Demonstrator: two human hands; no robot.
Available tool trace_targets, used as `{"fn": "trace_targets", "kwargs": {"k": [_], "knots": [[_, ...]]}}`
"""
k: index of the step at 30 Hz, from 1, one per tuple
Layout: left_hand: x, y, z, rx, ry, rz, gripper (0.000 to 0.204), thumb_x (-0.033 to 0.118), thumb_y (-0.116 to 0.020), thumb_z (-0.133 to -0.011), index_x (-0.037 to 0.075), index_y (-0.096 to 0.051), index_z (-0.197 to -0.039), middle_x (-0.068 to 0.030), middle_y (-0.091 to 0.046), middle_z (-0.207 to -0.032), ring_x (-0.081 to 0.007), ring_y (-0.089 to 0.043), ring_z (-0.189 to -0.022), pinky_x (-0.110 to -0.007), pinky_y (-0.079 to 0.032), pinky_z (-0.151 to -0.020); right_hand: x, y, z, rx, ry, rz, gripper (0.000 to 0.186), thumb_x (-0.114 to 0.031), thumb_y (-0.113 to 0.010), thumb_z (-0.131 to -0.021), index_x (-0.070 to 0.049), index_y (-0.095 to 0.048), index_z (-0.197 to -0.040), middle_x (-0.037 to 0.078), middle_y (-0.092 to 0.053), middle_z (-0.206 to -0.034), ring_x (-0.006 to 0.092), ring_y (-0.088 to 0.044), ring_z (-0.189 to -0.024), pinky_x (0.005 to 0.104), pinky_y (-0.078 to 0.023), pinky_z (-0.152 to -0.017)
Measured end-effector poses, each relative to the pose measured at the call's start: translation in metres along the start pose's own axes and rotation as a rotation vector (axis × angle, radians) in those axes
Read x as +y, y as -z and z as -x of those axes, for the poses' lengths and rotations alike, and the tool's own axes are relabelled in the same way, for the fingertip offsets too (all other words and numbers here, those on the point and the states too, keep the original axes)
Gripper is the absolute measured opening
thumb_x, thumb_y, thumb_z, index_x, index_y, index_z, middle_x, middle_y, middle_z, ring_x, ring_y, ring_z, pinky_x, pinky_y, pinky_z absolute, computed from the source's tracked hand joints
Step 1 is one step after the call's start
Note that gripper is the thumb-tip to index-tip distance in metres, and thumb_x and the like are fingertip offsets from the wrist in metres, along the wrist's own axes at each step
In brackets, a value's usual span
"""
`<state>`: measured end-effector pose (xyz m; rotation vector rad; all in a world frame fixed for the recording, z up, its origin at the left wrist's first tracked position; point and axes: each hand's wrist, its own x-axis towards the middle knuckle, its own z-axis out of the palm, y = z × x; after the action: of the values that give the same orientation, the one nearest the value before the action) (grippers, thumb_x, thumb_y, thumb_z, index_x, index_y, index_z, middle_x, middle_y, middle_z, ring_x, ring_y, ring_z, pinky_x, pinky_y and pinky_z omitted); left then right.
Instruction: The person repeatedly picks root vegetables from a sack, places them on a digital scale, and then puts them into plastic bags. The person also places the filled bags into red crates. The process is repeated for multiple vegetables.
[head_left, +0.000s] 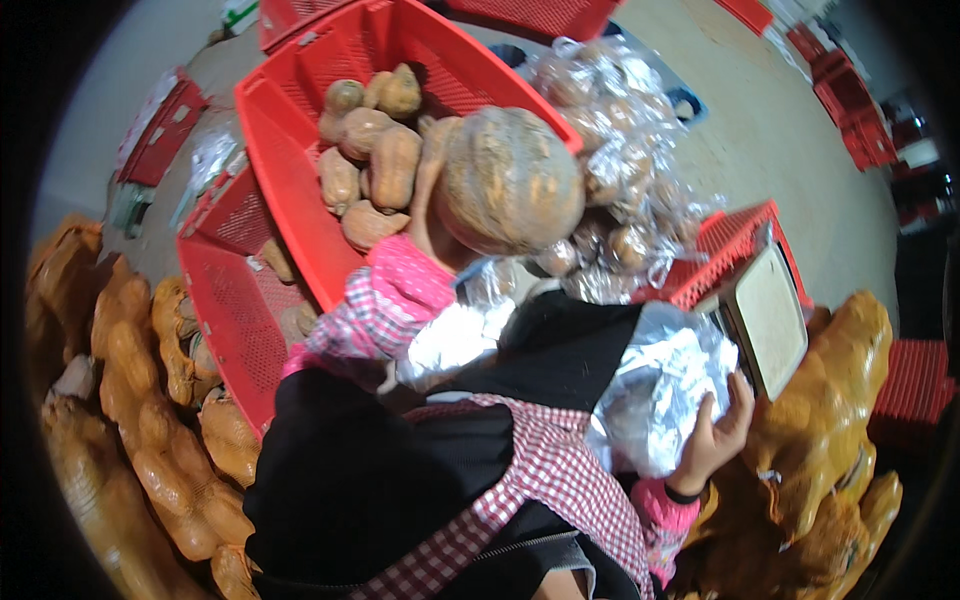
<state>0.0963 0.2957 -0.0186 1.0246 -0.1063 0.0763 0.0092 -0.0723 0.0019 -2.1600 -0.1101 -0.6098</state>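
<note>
A large round pumpkin (512, 180), tan and greenish, is held up over the near right edge of a red plastic crate (280, 180). My left hand (432, 200) is closed against its left side, the fingertips partly hidden behind it. Inside the crate lie several small tan squashes (394, 160). At my right front a shiny clear plastic bag (655, 390) is bunched up; what it contains cannot be made out. My right hand (718, 435) is at the bag's right edge, thumb and fingers apart.
Bagged round produce (625, 130) is heaped beyond the crate's right side. A beige flat-topped tray (768, 320) stands by another red crate (735, 250) on the right. Filled orange net sacks (165, 430) lie at left, with more sacks (825, 430) at right.
</note>
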Motion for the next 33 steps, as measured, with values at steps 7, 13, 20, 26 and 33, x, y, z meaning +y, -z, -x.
{"fn": "trace_targets", "kwargs": {"k": [7,13,20,26,33], "knots": [[0.064,0.151,-0.032,0.844,0.156,0.32,0.065,0.061,-0.04,-0.084,0.018,-0.042,-0.133,-0.0101,-0.048,-0.133,-0.0356,-0.047,-0.119,-0.058,-0.034,-0.099,0.065,0.058,0.04,0.143,-0.557,-0.232,0.024,0.001,-0.057,-0.087,0.004,-0.056,-0.111,0.007,-0.059,-0.102,0.0131,-0.055,-0.093,0.0252,-0.043,-0.085],[0.047,0.245,-0.048,1.253,0.239,-0.061,0.057,0.055,-0.046,-0.086,0.017,-0.048,-0.129,-0.0088,-0.052,-0.128,-0.0322,-0.049,-0.116,-0.052,-0.039,-0.095,0.044,0.065,0.048,0.159,-0.562,-0.128,0.023,-0.003,-0.056,-0.088,0.003,-0.057,-0.11,0.006,-0.058,-0.101,0.013,-0.054,-0.09,0.0254,-0.045,-0.08],[0.057,0.263,-0.122,0.793,0.216,-0.499,0.053,0.049,-0.047,-0.088,0.015,-0.049,-0.128,-0.0088,-0.051,-0.128,-0.0301,-0.049,-0.116,-0.048,-0.04,-0.095,0.098,0.112,0.115,0.247,-0.647,0.029,0.021,-0.008,-0.062,-0.083,0.001,-0.061,-0.102,0.003,-0.063,-0.088,0.009,-0.057,-0.079,0.0246,-0.047,-0.07],[0.081,0.21,-0.146,0.759,-0.045,-0.774,0.049,0.044,-0.047,-0.09,0.013,-0.049,-0.127,-0.0087,-0.051,-0.128,-0.0283,-0.049,-0.116,-0.044,-0.04,-0.095,0.176,0.151,0.221,0.275,-1.399,-0.371,0.02,-0.004,-0.059,-0.086,0.001,-0.059,-0.105,0.002,-0.062,-0.084,0.0082,-0.055,-0.07,0.0214,-0.047,-0.067],[0.087,0.101,-0.148,0.582,-0.124,-0.895,0.044,0.038,-0.047,-0.092,0.011,-0.05,-0.127,-0.0087,-0.051,-0.128,-0.0262,-0.049,-0.115,-0.04,-0.041,-0.095,0.356,0.211,0.273,0.917,-1.43,0.044,0.038,-0.024,-0.068,-0.078,0.004,-0.063,-0.104,0.012,-0.065,-0.095,0.0224,-0.06,-0.085,0.0333,-0.047,-0.073]]}}
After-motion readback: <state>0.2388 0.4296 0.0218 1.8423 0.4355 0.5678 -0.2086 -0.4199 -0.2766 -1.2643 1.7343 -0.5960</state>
